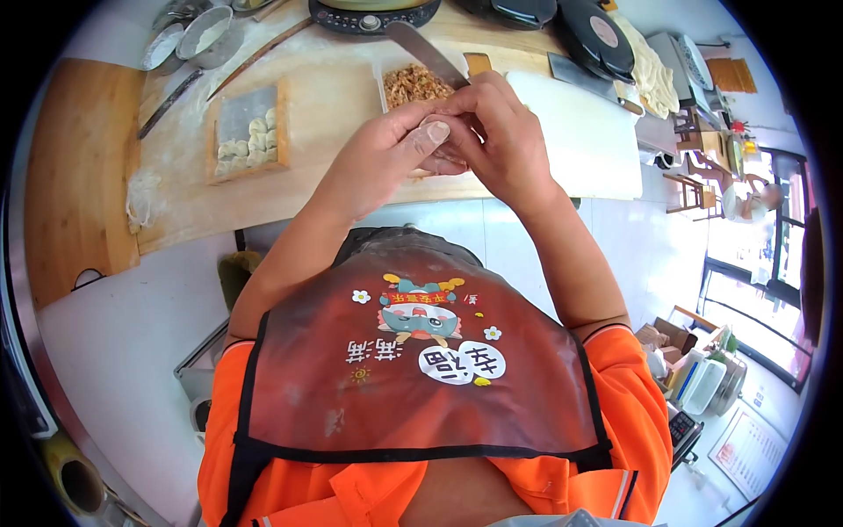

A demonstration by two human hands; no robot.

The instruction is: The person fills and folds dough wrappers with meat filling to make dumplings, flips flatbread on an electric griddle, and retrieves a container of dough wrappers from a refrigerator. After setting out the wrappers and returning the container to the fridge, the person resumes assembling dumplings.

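Observation:
My left hand [393, 145] is closed around a pale dumpling [446, 161], which is mostly hidden by the fingers. My right hand [502, 132] pinches at the dumpling's edge with thumb and forefinger while also gripping a filling spatula [423, 54], a long flat metal blade with a rounded end that points up and left. Just beyond the hands sits a clear tub of minced filling [413, 85]. Off to the left, a wooden-framed tray [211, 149] holds several folded dumplings [256, 140] along its near and right sides.
Metal bowls [211, 39], a thin wooden stick [259, 54] and a dark stick [169, 105] lie at the back left. A white cutting board [580, 140] is on the right, with a cleaver [584, 79], a black round pan [597, 35] and dough [648, 61] behind it.

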